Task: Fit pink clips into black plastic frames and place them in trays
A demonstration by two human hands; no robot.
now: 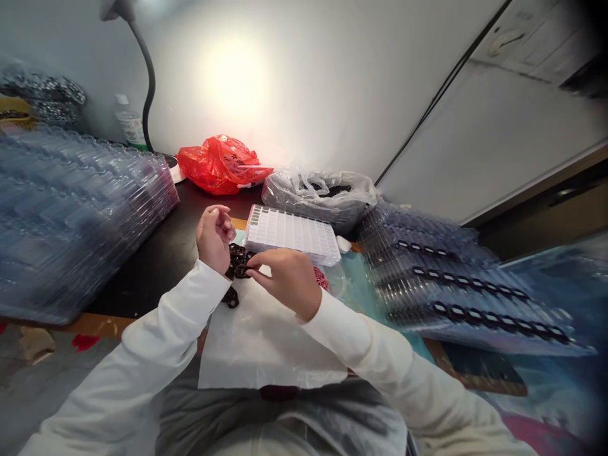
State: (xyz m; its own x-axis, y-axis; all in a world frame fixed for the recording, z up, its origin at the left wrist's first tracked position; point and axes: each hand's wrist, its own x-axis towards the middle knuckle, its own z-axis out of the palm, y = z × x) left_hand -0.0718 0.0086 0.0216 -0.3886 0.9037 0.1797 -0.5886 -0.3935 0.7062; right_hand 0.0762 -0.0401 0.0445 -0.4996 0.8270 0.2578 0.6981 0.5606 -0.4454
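Observation:
In the head view my right hand pinches a small dark link piece between thumb and fingertips. My left hand is raised just to the left, its fingers loosely bent and apart, with nothing seen in them. Several more dark pieces with holes lie beside its wrist, at the left edge of a white sheet. That sheet is spread over the table's front edge and my lap. Their exact kind is too small to make out.
Behind my hands stands a white compartment box, with pink bits in a clear dish. A red plastic bag and a clear bag sit by the wall. Stacked clear plastic packs flank the left; similar packs holding dark pieces stand right.

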